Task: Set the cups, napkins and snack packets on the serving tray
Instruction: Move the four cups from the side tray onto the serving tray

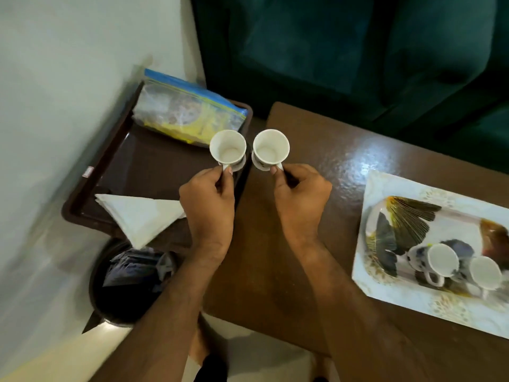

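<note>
- The left hand (pixel 210 198) is curled around the handle of a white cup (pixel 227 147), pinching it between thumb and fingers; the cup is upright and empty, held over the right edge of the brown serving tray (pixel 110 161).
- The right hand (pixel 301 194) grips the handle of a second white cup (pixel 271 147) the same way, upright and empty, held just right of the tray's rim above the wooden table (pixel 275 257).
- The two cups sit side by side, close but apart.
- On the tray, a snack packet (pixel 187 113) in clear plastic lies at the far end, and folded white napkins (pixel 140 216) lie at the near end, overhanging the near rim; bare tray shows between them.
- To the right on the table, a patterned tray (pixel 413 299) holds two more cups (pixel 443 260), well apart from the hands.
- Below the serving tray stands a dark bin (pixel 110 307) with wrappers inside.
- A green sofa (pixel 358 51) stands beyond the table.
</note>
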`<action>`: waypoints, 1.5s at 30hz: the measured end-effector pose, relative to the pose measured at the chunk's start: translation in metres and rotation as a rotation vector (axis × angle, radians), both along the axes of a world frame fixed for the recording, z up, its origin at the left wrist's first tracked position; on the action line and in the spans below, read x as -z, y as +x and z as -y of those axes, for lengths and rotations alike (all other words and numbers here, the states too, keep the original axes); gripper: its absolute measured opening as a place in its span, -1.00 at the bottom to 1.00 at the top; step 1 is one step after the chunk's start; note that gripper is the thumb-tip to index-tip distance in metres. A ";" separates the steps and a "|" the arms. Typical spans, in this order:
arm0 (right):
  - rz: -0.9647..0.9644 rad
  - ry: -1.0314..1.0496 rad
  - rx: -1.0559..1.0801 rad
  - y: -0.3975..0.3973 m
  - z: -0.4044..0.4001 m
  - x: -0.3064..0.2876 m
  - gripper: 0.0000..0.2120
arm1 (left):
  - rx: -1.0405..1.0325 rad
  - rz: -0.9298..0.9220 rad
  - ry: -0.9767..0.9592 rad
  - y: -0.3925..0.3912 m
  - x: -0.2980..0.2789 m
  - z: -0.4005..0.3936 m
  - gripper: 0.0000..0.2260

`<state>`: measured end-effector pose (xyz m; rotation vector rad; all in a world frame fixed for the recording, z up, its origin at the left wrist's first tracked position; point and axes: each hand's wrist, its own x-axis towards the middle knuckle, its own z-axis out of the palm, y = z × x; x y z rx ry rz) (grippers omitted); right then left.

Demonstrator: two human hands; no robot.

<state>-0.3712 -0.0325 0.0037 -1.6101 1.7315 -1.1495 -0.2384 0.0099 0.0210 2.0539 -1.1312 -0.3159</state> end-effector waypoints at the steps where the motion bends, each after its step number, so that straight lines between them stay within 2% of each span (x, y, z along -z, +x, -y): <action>1: -0.005 0.003 0.008 -0.016 -0.002 -0.003 -0.94 | 0.013 -0.003 -0.004 -0.016 -0.002 0.000 -0.74; 7: -0.061 0.011 0.081 -0.116 -0.013 -0.013 -0.85 | 0.109 -0.044 0.002 -0.112 -0.010 -0.003 -0.78; 23: -0.161 0.054 0.229 -0.341 -0.024 -0.013 -0.88 | 0.366 -0.082 0.042 -0.323 0.006 0.006 -0.74; 30: -0.183 0.118 0.162 -0.412 -0.012 0.002 -0.89 | 0.458 -0.057 0.074 -0.365 0.027 0.017 -0.70; 35: -0.206 0.265 0.097 -0.449 -0.001 0.023 -0.85 | 0.512 -0.040 0.134 -0.370 0.038 0.029 -0.71; 42: -0.171 0.366 0.052 -0.472 0.001 0.039 -0.93 | 0.611 0.077 0.217 -0.365 0.049 0.045 -0.72; 45: -0.141 0.419 0.043 -0.475 0.004 0.037 -0.85 | 0.662 0.127 0.211 -0.364 0.053 0.050 -0.75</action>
